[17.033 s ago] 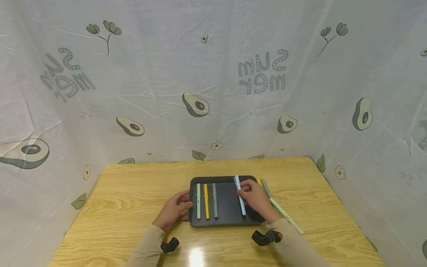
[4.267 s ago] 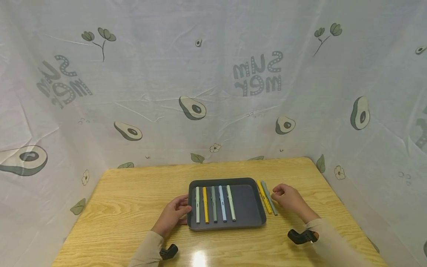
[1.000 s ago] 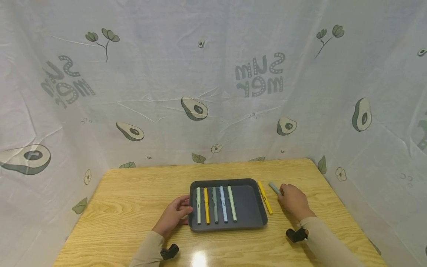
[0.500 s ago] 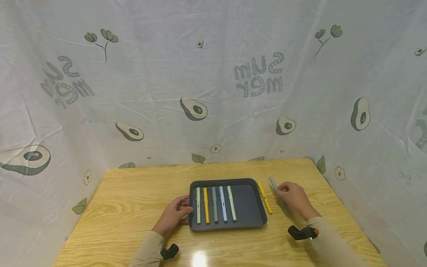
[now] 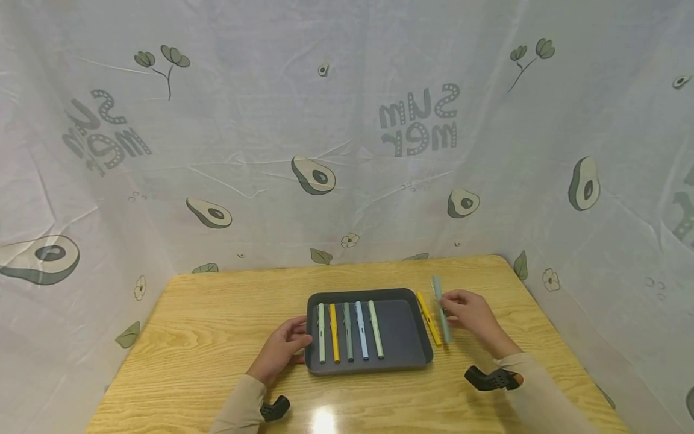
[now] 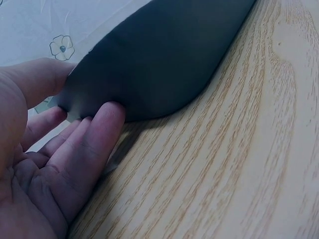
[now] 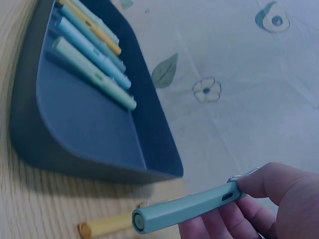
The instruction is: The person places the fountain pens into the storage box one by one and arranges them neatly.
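Note:
A dark grey tray [image 5: 401, 337] lies on the table, with several capped pens side by side in its left and middle part: pale green [image 5: 321, 334], yellow [image 5: 334, 334], dark green [image 5: 348, 334], light blue [image 5: 361, 331] and another pale green [image 5: 376, 331]. My left hand [image 5: 279, 349] holds the tray's left end, thumb at the rim and fingers against the outer wall. Right of the tray, my right hand [image 5: 476, 316] pinches a grey-green pen [image 7: 184, 206] near its clip. Between that pen and the tray lies a yellow pen [image 5: 429, 319].
The wooden table [image 5: 228, 301] extends around the tray on all sides. A printed curtain [image 5: 244, 144] hangs behind and beside it. Black wrist mounts [image 5: 275, 408] sit on both sleeves.
The right hand has lifted the grey-green pen, turned it more upright and brought it left toward the yellow pen. Earlier, pens were added to the tray. The left hand stays put.

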`<control>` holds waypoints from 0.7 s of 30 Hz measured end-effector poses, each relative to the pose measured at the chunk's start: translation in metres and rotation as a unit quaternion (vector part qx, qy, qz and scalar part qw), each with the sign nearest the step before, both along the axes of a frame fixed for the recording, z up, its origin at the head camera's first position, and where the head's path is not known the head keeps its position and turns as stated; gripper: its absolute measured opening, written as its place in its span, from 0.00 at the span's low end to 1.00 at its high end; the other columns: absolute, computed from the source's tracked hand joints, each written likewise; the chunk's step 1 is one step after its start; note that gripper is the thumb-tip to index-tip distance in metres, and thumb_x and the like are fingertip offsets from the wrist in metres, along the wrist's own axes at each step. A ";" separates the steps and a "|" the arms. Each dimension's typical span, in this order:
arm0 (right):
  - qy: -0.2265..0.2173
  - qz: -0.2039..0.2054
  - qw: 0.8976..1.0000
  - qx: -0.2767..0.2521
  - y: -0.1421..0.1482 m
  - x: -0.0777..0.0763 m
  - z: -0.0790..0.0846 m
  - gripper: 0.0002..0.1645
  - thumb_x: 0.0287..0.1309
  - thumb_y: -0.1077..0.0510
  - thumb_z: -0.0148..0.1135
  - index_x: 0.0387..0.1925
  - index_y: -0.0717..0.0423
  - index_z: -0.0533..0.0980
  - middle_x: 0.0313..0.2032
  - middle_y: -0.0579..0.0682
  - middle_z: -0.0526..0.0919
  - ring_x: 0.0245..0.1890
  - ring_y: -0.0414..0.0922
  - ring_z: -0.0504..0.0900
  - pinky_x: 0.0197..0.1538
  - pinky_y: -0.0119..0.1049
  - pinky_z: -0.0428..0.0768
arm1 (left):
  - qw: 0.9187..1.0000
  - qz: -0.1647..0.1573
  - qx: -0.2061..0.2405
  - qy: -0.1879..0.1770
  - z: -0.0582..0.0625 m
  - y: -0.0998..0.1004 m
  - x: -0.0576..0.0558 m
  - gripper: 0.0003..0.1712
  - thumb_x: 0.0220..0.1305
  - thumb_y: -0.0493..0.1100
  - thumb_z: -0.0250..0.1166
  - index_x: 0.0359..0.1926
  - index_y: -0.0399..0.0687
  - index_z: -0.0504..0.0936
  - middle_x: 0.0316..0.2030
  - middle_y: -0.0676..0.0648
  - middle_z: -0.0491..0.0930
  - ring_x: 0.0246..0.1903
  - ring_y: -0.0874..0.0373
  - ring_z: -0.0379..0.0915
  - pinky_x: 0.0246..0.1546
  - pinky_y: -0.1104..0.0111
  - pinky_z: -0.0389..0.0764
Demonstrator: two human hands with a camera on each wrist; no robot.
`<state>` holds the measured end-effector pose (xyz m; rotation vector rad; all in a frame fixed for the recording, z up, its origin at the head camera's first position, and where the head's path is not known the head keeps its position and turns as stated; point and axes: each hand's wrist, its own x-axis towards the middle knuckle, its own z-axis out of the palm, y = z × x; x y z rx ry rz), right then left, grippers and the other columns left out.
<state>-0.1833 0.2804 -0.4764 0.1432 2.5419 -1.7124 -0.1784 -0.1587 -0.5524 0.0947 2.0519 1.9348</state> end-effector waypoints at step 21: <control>0.011 0.018 1.000 0.007 -0.060 0.001 0.011 0.15 0.72 0.60 0.63 0.51 0.69 0.79 0.39 0.57 0.85 0.34 0.45 0.84 0.43 0.45 0.89 | 1.000 0.008 -0.016 0.010 -0.002 0.001 -0.001 0.34 0.73 0.42 0.66 0.74 0.40 0.67 0.61 0.36 0.76 0.53 0.50 0.79 0.42 0.58 0.88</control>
